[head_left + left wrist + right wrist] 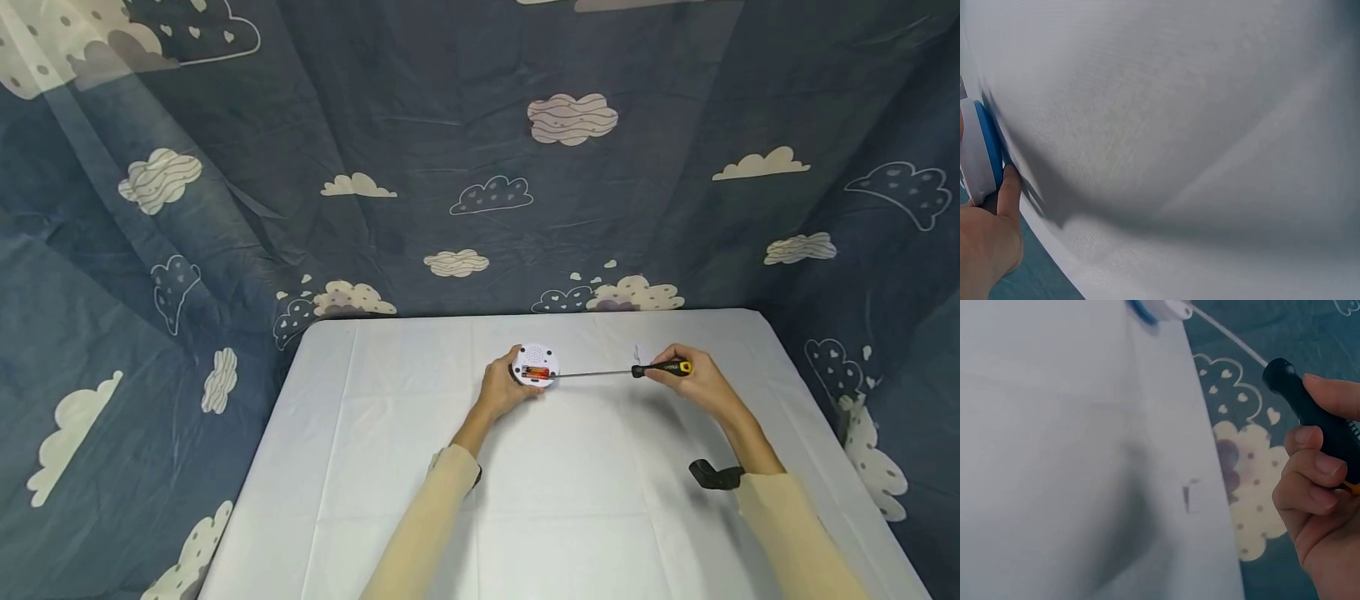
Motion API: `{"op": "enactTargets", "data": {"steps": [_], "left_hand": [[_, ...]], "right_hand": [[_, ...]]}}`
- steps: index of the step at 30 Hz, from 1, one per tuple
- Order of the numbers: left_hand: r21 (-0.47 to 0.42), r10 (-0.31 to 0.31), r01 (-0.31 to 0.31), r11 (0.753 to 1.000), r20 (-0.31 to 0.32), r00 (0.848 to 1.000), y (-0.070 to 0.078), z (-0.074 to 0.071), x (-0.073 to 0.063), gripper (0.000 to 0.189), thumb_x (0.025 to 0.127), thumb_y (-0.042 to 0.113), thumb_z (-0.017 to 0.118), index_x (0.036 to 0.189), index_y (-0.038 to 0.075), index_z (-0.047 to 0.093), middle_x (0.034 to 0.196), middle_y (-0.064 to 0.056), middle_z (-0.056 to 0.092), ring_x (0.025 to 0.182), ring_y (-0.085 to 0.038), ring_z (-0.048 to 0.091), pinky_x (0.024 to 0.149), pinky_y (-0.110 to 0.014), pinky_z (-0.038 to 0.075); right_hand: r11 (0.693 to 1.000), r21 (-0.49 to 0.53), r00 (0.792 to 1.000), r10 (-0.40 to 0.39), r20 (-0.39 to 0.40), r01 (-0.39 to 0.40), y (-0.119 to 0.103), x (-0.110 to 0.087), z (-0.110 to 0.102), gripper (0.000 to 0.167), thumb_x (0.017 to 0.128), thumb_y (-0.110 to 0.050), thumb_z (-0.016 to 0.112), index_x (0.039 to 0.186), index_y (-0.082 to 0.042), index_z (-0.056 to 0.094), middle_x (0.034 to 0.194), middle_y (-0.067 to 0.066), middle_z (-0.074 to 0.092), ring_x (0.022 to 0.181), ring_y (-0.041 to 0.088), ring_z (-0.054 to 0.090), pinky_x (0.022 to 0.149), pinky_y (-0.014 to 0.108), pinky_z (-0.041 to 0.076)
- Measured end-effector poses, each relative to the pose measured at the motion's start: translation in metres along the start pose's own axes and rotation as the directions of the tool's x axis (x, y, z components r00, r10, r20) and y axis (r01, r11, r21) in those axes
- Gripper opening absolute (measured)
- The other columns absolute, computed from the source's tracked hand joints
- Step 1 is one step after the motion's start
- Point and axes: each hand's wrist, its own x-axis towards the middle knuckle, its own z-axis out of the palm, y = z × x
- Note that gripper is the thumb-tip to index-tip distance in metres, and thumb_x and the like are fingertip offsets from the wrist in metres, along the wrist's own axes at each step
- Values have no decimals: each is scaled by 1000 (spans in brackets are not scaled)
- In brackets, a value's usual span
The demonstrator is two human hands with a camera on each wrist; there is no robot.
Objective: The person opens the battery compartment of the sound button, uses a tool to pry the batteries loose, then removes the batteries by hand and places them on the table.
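Note:
My left hand (501, 387) grips a round white device (536, 355) by its left edge, its back turned up. A speaker grille of small holes and an uncovered battery compartment with red-orange batteries (536, 372) show on that side. In the left wrist view the device (975, 150) has a blue face on its far side from the white body. My right hand (703, 385) holds a screwdriver (598, 374) by its black and yellow handle, fingers wrapped round it. The long metal shaft points left, its tip right at the battery compartment's lower right edge.
A small pale piece (1193, 496) lies on the white-covered table (405, 433), near the back edge behind the screwdriver handle. Dark blue cloud-print cloth (465, 125) hangs behind the table and along both sides. A black wrist mount (715, 476) sticks out from the right sleeve.

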Motion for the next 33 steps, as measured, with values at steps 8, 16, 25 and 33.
{"op": "enactTargets", "data": {"steps": [8,16,25,33], "left_hand": [[-23,-4,5,1000,14,1000,0,-1,0,99,70,19,98,153,2,47,148,-19,59,140,-32,56,122,-39,43],[-28,-9,9,1000,4,1000,1,0,1,99,69,18,98,153,0,48,148,-20,59,140,-33,57,121,-39,43],[-66,-26,26,997,4,1000,0,-1,1,100,71,16,97,153,-4,44,151,-21,55,144,-33,52,123,-39,40],[-65,-32,33,997,4,999,0,0,1,98,72,16,96,153,-3,45,151,-21,56,143,-33,53,122,-39,41]], "right_hand": [[996,81,999,43,11,-44,15,-1,4,33,97,-24,74,111,3,62,85,3,57,67,11,49,54,30,44],[984,160,997,75,17,-77,31,-2,8,32,98,-23,72,112,4,62,67,-7,51,57,10,45,51,33,42],[968,195,987,150,51,-157,31,1,10,35,98,-25,71,115,5,63,69,-10,50,54,7,39,49,30,35],[959,215,983,174,60,-183,33,-2,12,31,98,-26,72,111,1,64,66,-10,48,52,8,37,49,33,35]]}}
